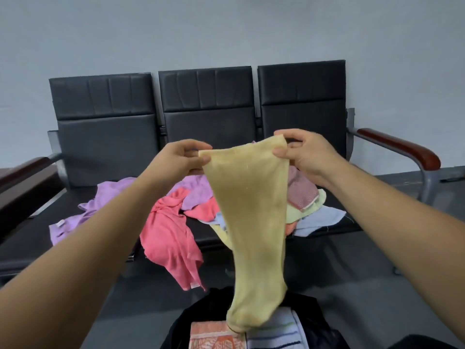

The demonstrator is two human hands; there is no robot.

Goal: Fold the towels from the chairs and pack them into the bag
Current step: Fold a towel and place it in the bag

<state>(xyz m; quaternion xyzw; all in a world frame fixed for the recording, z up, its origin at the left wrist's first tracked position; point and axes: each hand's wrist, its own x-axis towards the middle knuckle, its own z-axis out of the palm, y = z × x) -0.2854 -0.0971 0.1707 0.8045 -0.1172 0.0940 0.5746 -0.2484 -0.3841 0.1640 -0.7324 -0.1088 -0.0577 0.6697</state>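
A yellow towel hangs in the air in front of me. My left hand pinches its upper left corner and my right hand pinches its upper right corner. The towel's lower end droops onto the open black bag at the bottom. Inside the bag lie an orange patterned towel and a white striped towel, both folded. On the black chair seats behind lies a loose heap: a purple towel, a coral towel, a pink-red towel, a light blue towel.
The three-seat black bench stands against a grey wall. It has a wooden armrest on the right and another on the left. Dark floor lies between the bench and the bag.
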